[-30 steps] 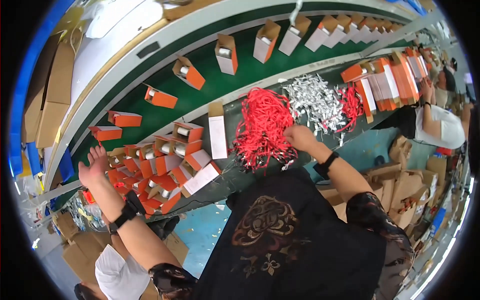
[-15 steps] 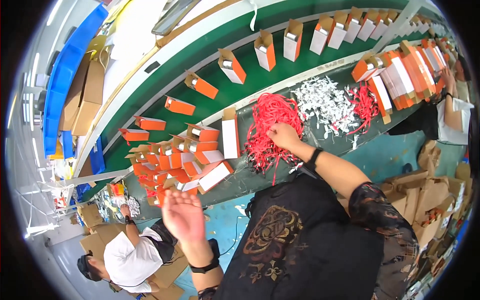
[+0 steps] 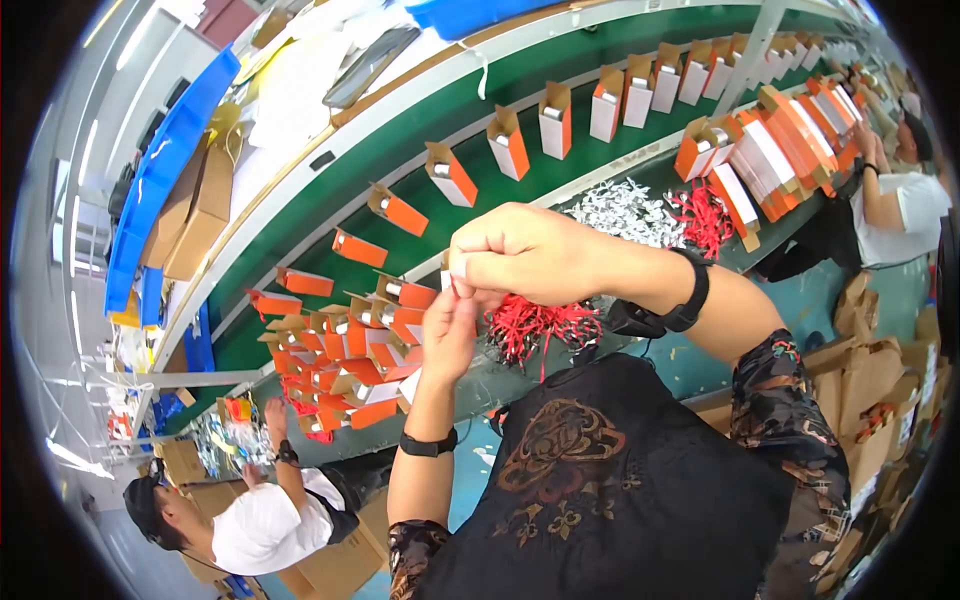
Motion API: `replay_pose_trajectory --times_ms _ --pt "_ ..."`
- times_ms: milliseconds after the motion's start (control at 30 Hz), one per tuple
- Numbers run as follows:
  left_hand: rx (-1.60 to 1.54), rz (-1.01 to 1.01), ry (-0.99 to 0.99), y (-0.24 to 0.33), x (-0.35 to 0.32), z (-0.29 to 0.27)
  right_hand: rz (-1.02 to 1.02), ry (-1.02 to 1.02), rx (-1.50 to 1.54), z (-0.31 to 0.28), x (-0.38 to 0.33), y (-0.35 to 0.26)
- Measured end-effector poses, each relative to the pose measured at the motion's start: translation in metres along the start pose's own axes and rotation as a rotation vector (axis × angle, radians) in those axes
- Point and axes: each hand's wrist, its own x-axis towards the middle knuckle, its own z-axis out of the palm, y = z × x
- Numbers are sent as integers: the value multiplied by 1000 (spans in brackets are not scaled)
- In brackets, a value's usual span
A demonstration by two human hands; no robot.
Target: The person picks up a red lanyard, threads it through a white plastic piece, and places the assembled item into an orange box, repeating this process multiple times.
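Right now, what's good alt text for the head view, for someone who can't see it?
A person's bare left hand and right hand meet in a tight pinch, anything between them too small to tell. Beneath shows a tangled heap of thin red straps, near clustered orange-and-white cardboard boxes; more such boxes line a green conveyor belt.

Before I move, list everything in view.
Belt: 1, green, across top
Belt boxes: over ten, orange and white, along belt
Clustered boxes: many, orange and white, left of hands
Stacked boxes: several, orange and white, right
Red straps: 2 piles, red, centre and right
White pieces: 1 pile, silver-white, between them
Bins: 2 or more, blue, upper left
Cartons: several, brown, left and lower right
Co-workers: 2 or more, white tops, both sides
Bench: 1, dark, under piles
Shirt: 1, black, bottom
Left hand: 1, bare, centre
Right hand: 1, bare, centre
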Motion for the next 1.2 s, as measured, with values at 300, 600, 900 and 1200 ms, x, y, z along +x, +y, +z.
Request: replay_pose_trajectory --times_ms 300,600,900,1200 --pt "-510 274 79 89 24 25 -420 427 -235 -3 -4 85" --pt "-337 227 270 102 33 20 -48 175 -196 3 1 157" --pt "-541 283 474 123 46 -17 -193 198 -277 16 23 185" --pt "-71 277 477 128 41 -44 -38 -3 -471 -2 8 190"
